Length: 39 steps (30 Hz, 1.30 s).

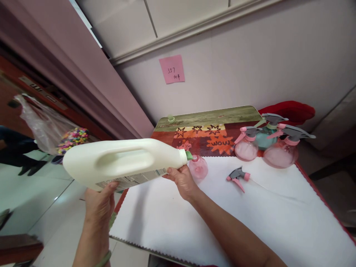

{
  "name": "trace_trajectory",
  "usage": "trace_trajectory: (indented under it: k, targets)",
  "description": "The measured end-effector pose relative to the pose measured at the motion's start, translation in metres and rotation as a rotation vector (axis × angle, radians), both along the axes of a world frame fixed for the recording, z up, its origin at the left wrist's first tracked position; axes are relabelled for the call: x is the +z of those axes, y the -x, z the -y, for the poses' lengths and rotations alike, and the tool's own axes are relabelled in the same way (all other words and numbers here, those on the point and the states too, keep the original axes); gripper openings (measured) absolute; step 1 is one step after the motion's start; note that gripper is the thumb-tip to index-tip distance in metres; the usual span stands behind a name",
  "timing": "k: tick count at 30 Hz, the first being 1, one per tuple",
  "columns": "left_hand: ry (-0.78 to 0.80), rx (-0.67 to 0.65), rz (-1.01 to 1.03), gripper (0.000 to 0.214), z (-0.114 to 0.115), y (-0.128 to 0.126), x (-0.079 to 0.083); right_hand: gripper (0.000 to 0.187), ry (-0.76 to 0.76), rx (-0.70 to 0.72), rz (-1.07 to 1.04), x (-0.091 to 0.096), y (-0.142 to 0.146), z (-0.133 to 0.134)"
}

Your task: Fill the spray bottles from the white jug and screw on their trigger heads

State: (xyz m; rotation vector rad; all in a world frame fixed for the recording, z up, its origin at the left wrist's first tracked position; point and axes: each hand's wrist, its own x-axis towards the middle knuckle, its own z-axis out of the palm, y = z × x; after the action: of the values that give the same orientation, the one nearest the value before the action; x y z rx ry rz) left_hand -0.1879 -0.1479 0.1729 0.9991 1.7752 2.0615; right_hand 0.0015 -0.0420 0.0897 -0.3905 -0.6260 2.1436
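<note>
A large white detergent jug (133,154) is tipped on its side, its green spout pointing right at the mouth of a small clear pink spray bottle (198,168). My left hand (101,198) is closed under the jug's base end. Near the neck, my right hand (182,180) is closed on the jug from below. Whether liquid is running out cannot be made out. Right of the open bottle lies a grey and pink spray head (239,176) with its clear tube. A light green cap (171,119) sits at the table's back left.
Two pink spray bottles (246,148) and a teal spray bottle (265,138) stand at the back right, near a red item (294,111). A white cloth (155,218) covers the table. Left are a plastic bag (39,122) and a person's legs (19,146).
</note>
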Motion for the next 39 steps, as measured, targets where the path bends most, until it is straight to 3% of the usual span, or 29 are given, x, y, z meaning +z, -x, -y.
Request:
trace_trajectory:
  k: [14,24,39]
  targets:
    - [-0.014,0.017,0.009,0.054,0.002,-0.003,0.004,0.054,-0.015,0.011,0.008,0.001,0.001,0.002]
    - [0.007,0.063,0.008,0.048,0.007,0.0,0.003,0.055,-0.002,0.013,0.021,0.001,0.003,0.005]
    - [-0.002,0.014,0.021,0.042,0.011,0.0,0.004,0.058,-0.001,0.029,0.004,0.002,0.003,0.007]
